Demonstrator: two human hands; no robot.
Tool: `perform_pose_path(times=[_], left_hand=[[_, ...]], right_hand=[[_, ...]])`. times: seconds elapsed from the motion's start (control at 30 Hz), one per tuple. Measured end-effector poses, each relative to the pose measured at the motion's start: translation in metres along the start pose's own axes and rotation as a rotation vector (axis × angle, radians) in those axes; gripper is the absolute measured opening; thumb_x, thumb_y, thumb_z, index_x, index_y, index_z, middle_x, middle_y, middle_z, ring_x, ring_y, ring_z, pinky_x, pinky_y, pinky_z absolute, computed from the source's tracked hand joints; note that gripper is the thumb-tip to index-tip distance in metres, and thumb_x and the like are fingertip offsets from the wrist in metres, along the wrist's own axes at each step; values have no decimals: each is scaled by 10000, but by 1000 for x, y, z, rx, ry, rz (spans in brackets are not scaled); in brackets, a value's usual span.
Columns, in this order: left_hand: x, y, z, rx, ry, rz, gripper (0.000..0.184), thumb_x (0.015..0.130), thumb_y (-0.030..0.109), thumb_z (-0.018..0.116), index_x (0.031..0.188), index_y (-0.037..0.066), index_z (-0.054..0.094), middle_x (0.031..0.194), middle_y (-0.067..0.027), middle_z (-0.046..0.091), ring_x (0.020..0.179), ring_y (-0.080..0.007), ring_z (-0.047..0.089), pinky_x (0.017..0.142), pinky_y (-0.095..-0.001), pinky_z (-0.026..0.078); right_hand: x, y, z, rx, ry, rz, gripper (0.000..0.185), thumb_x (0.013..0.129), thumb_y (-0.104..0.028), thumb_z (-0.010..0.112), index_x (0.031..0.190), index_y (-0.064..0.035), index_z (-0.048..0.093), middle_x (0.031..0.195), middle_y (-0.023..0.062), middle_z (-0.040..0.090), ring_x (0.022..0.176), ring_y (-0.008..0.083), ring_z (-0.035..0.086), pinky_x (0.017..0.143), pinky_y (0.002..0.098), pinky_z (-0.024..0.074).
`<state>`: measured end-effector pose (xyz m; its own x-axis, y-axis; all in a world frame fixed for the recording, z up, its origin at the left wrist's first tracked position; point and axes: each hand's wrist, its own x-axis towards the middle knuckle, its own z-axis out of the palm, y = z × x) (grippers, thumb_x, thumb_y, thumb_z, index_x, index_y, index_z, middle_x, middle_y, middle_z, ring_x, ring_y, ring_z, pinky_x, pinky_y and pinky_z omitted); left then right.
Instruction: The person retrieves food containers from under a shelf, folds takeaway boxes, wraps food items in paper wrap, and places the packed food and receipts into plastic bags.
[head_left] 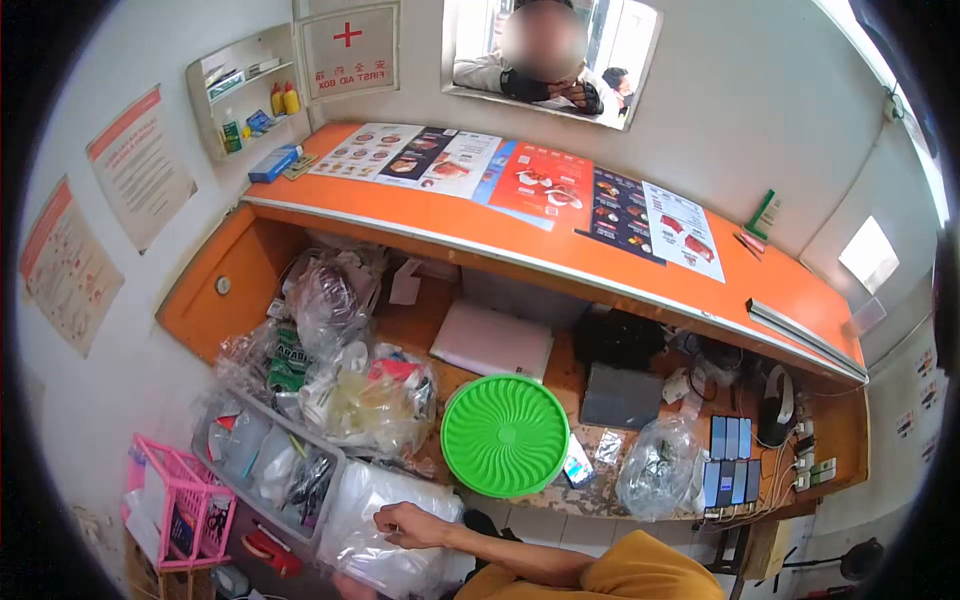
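Note:
My left hand (355,588) shows only in part at the bottom edge, blurred, beside the clear plastic bags (375,505). On top of those bags rests my right hand (405,524), its fingers curled; what they hold, if anything, is hidden. Left of the bags stands a grey bin (335,490) filled with packets and black items. A round green lid (505,435) lies on the lower shelf, to the right of my hands. A phone (577,462) is just beside the lid.
A pink basket (180,500) stands at the lower left. Crumpled plastic bags (370,405) fill the left shelf. Several phones (731,437) with cables lie at the right. Menus (540,185) cover the orange counter (800,300). A person (545,80) leans at the window.

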<state>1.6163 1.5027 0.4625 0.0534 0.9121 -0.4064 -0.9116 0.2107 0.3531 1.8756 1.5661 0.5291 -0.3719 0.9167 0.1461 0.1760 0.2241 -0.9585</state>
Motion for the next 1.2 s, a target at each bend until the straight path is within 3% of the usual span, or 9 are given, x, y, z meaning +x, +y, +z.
perform_pose_path(times=[0.2,0.3,0.37,0.47,0.57,0.7,0.83,1.03,1.2], left_hand=[[23,46,-113,-75,-473,-166,663,949,569,494,1363,50,496,1268,-98,610,1131,-302,583,1021,-406,455],[4,-18,-5,285,175,311,674,922,491,600,1382,14,479,1281,-135,602,1109,-328,604,973,-440,484],[-17,-18,38,1230,-9,502,580,1048,409,394,1495,41,357,1458,-157,471,1269,-312,511,1063,-497,441],[-31,-4,12,-94,175,124,471,1007,322,518,1402,66,504,1420,-128,539,1257,-303,547,1052,-501,450],[-44,-13,20,-121,-125,195,660,967,519,506,1499,141,413,1556,-101,401,1443,-293,340,1219,-531,152],[-45,-48,17,63,41,321,776,963,666,395,1499,105,385,1535,-143,408,1303,-306,496,1102,-511,374],[-78,-45,-10,-125,293,292,502,929,385,647,1283,32,603,915,4,658,770,-164,585,783,-321,491],[-179,-27,-24,1384,965,680,262,858,270,776,848,11,740,681,-109,645,600,-145,518,601,-317,425],[-233,-12,-47,1131,697,786,173,882,160,748,888,-13,751,782,-108,727,644,-125,608,598,-289,462]], right_hand=[[24,-10,-39,167,-191,-33,161,683,48,606,819,-8,542,744,116,593,696,265,594,611,382,434],[32,-8,-36,210,-252,-99,172,669,60,610,821,-10,570,764,93,623,717,252,610,636,360,463],[32,4,-26,259,-257,-113,160,668,61,631,800,-15,581,765,83,628,723,227,612,685,333,492],[35,6,-35,213,-274,-108,162,704,51,661,834,-20,598,791,62,627,763,152,592,715,319,502],[40,-5,-40,315,-427,-38,205,689,64,724,818,-15,586,836,46,670,811,139,626,755,300,511],[39,-14,-23,267,-555,9,218,708,38,799,846,-21,641,865,38,706,838,128,655,771,289,524],[32,-17,-12,189,-546,5,209,693,74,796,819,-10,653,876,67,716,869,134,671,776,280,528],[22,42,25,-93,-399,123,234,698,-1,824,884,-22,685,879,85,723,823,199,674,783,336,530],[3,-59,116,-403,-445,-128,352,693,-157,873,974,-26,707,988,142,696,877,278,644,784,396,521]])
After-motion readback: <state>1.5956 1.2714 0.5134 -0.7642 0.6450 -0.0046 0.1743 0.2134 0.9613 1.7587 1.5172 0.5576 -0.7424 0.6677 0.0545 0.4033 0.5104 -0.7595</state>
